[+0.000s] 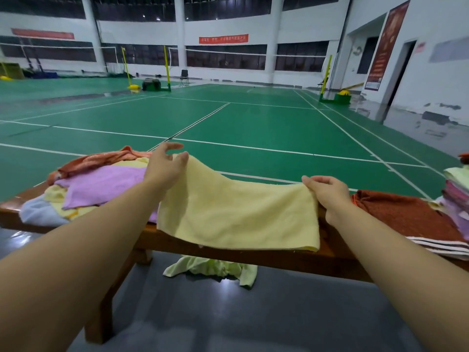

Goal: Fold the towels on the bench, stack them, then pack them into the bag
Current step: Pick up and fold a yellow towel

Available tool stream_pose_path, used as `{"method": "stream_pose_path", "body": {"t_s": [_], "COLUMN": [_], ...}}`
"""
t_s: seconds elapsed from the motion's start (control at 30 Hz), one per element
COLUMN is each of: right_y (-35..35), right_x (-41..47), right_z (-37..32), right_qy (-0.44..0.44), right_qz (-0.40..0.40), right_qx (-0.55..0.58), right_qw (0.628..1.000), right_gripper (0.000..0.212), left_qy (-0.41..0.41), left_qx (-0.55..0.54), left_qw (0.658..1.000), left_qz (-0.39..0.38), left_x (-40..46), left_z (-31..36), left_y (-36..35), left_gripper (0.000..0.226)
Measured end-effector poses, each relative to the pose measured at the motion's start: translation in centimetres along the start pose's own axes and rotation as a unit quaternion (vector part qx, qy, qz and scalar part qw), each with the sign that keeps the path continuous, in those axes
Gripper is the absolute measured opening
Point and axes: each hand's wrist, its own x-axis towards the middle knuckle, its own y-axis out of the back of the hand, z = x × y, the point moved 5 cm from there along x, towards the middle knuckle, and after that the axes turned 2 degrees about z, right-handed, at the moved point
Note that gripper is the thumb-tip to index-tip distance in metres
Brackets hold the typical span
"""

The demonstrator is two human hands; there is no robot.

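Here the yellow towel (236,212) lies spread across the middle of the wooden bench (291,260), and its near edge hangs a little over the front of the bench. The left hand (165,168) holds the far left corner of this towel; its thumb presses on the cloth, while the other fingers are stretched forward and loose. The right hand (327,194) pinches the far right corner between curled fingers and thumb. The two hands are well apart, one at each end of the towel.

On the bench, left of the yellow towel, is a heap of unfolded towels (96,184), purple, orange and pale. Right of it lies a brown towel (406,214) with white stripes, and further right a stack of folded towels (456,189), partly cut by the frame edge. Under the bench, on the grey floor, is a light green cloth (213,269), perhaps the bag, but I cannot tell.
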Motion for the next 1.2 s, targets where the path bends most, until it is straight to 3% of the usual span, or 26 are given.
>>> {"method": "stream_pose_path", "body": {"t_s": [0.13, 0.37, 0.47, 0.63, 0.77, 0.87, 0.97, 1.07, 1.13, 1.2], "right_y": [2.4, 5.4, 6.4, 7.2, 7.4, 7.5, 7.5, 7.5, 7.5, 7.6], "right_x": [-0.4, -0.6, -0.2, -0.2, 1.1, 1.9, 2.1, 2.1, 2.1, 2.2], "right_z": [-2.6, -7.4, -7.8, -7.3, -6.0, -3.2, -0.1, 0.7, 0.5, 0.5], "right_qy": [0.076, 0.202, 0.24, 0.333, 0.271, 0.167, 0.118, 0.104, 0.077, 0.028], "right_qz": [0.064, 0.085, 0.07, 0.013, -0.023, -0.059, -0.082, -0.078, -0.073, -0.073], "right_qx": [0.087, 0.159, 0.113, -0.053, -0.116, -0.233, -0.323, -0.392, -0.418, -0.47], "right_qw": [0.991, 0.963, 0.962, 0.941, 0.955, 0.956, 0.936, 0.911, 0.902, 0.879], "right_gripper": [0.017, 0.021, 0.027, 0.059, 0.064, 0.066, 0.066, 0.071, 0.074, 0.081], "left_qy": [-0.037, -0.115, -0.138, -0.174, -0.07, -0.001, -0.024, -0.061, -0.135, -0.188], "left_qx": [-0.086, -0.17, -0.124, -0.04, -0.038, 0.079, 0.283, 0.452, 0.463, 0.413], "left_qw": [0.994, 0.974, 0.981, 0.983, 0.992, 0.983, 0.935, 0.874, 0.865, 0.875], "left_qz": [0.058, 0.094, 0.061, -0.037, -0.099, -0.163, -0.211, -0.168, -0.138, -0.167], "left_x": [0.2, 0.9, 0.5, -1.6, -2.0, -2.7, -3.7, -4.1, -4.9, -6.6], "left_z": [2.0, 6.2, 7.5, 8.1, 6.5, 3.0, 0.1, -0.2, 1.5, 3.1], "left_y": [0.5, -0.4, -1.3, -3.2, -4.5, -6.2, -8.1, -9.1, -10.5, -13.0], "left_gripper": [0.013, 0.013, 0.023, 0.05, 0.057, 0.06, 0.065, 0.066, 0.057, 0.048]}}
